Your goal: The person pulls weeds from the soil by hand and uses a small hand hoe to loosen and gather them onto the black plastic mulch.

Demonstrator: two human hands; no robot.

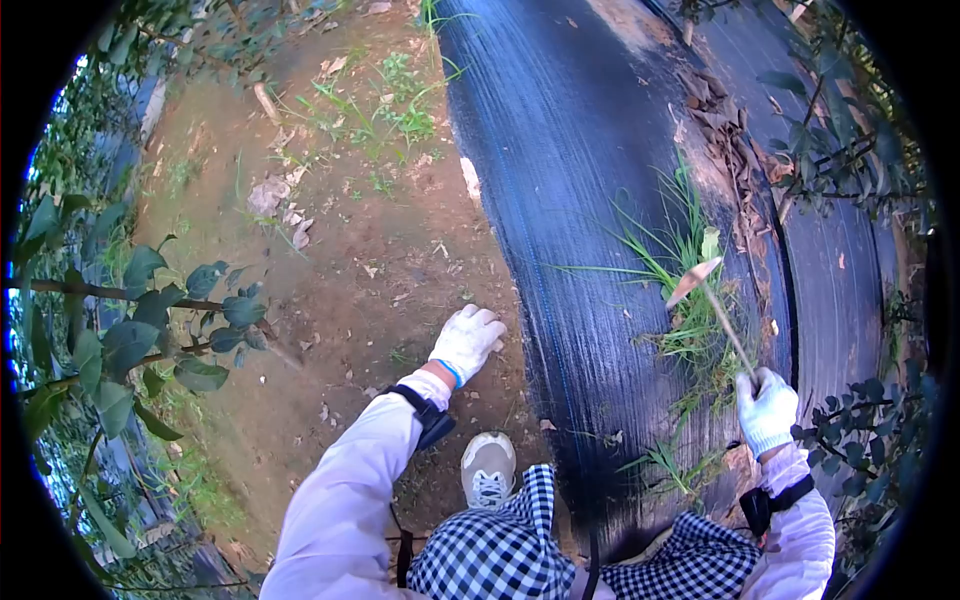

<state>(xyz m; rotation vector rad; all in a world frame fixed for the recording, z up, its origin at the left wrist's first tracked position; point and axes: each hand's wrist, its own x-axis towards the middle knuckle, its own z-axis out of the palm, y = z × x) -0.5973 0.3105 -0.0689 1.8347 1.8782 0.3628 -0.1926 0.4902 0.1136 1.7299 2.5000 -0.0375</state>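
Observation:
My right hand (pixel 767 410), in a white glove, is closed around the thin handle of a small hand hoe (pixel 692 282). The handle slants up and to the left. Its flat, soil-coloured blade is over a grass clump (pixel 690 320) beside the black ground sheet (pixel 560 200). My left hand (pixel 468 343), also in a white glove, hovers palm down over the bare soil near the sheet's edge. Its fingers are loosely bent and a little apart, with nothing visible in them; the palm is hidden.
Leafy branches (pixel 130 330) reach in from the left, and more foliage (pixel 860 430) hangs on the right. Dry leaves (pixel 715 120) lie along the seam of the sheet. My shoe (pixel 489 468) stands on the soil path (pixel 350 280). Small weeds (pixel 405 95) grow farther up.

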